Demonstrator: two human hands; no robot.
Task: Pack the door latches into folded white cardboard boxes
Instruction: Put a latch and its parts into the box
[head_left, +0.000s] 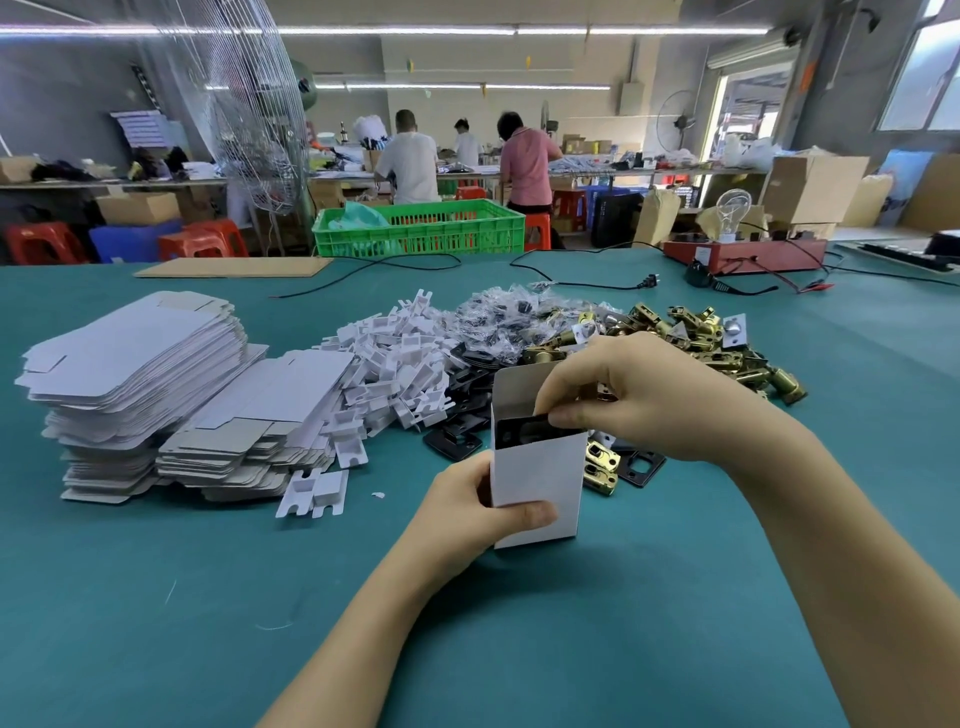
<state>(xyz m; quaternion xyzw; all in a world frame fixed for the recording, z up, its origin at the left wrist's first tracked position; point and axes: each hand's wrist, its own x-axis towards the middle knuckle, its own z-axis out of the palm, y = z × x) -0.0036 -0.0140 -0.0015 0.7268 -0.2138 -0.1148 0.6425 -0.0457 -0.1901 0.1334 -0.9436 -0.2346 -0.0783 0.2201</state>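
A folded white cardboard box (537, 483) stands upright on the teal table, its top flap raised. My left hand (467, 512) grips its lower left side, thumb across the front. My right hand (639, 397) pinches a black part (524, 428) at the box's open mouth, partly inside. Behind lies a heap of brass door latches (691, 338), with two more brass latches (602, 465) and black plates (454, 439) beside the box.
Stacks of flat white box blanks (140, 374) stand at the left. White plastic inserts (389, 364) and small clear bags of black parts (498, 317) are piled in the middle. A red tester with a bulb (743, 249), cables and a green crate (421, 226) lie beyond. People work at far benches.
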